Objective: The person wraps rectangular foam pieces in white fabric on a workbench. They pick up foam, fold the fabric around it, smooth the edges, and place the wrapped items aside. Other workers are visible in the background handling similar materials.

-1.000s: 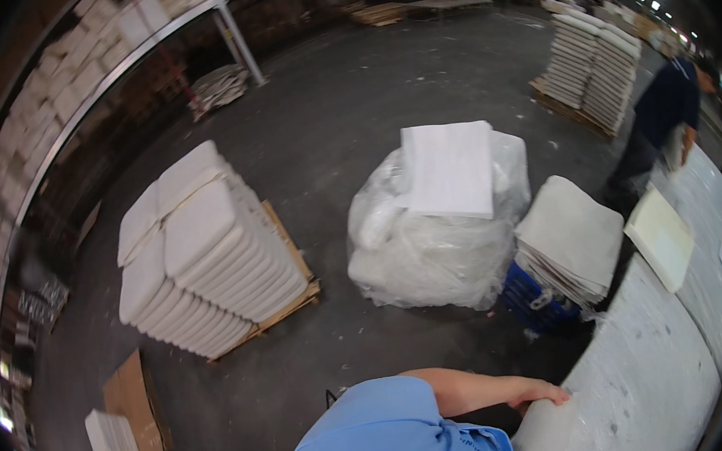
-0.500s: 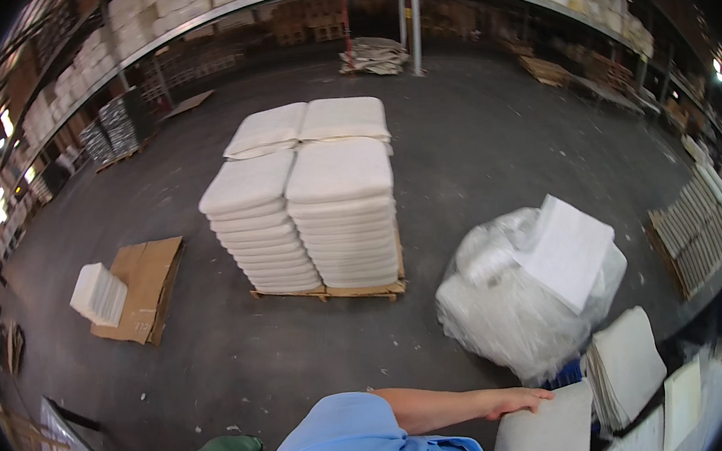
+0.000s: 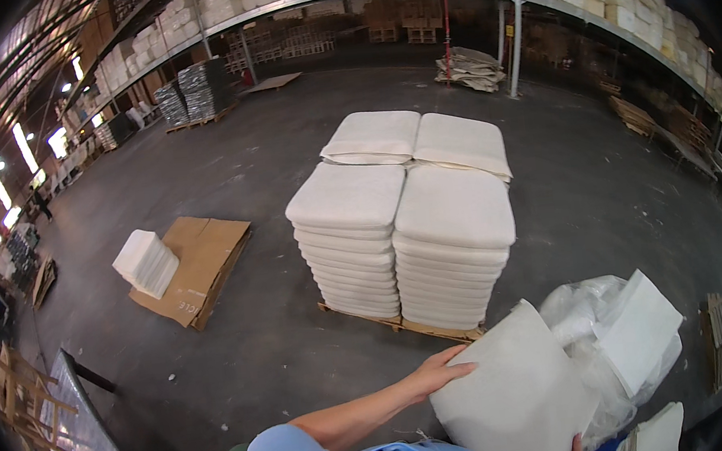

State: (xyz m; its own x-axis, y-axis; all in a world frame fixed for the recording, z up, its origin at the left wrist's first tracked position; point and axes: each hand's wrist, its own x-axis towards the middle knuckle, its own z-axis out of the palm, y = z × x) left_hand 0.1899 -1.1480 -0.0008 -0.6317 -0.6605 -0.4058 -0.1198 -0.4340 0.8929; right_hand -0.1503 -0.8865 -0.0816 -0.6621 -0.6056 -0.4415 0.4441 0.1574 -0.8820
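A flat off-white square pad point(image 3: 509, 389) is held up in front of me, its face tilted toward me. At its left edge my left hand point(image 3: 438, 372) grips it, thumb on the near face and fingers behind. Low on its right edge my right hand point(image 3: 575, 449) closes on it; only a few fingers show. Beyond the pad stand stacks of thick white pads point(image 3: 453, 208), in several neat columns on a wooden pallet point(image 3: 440, 329).
To the right sits a clear plastic bundle point(image 3: 574, 314) with a white sheet point(image 3: 641, 333) on top. More pads point(image 3: 657, 433) stand at the lower right. Flattened cardboard point(image 3: 195, 263) on the left bears a small white stack point(image 3: 145, 262). A wrapped table edge point(image 3: 93, 425) is at the lower left.
The pad has come up from the lower right and moved forward. My right hand has come into view on its edge. The view has turned left, so the pallet stacks appear farther right.
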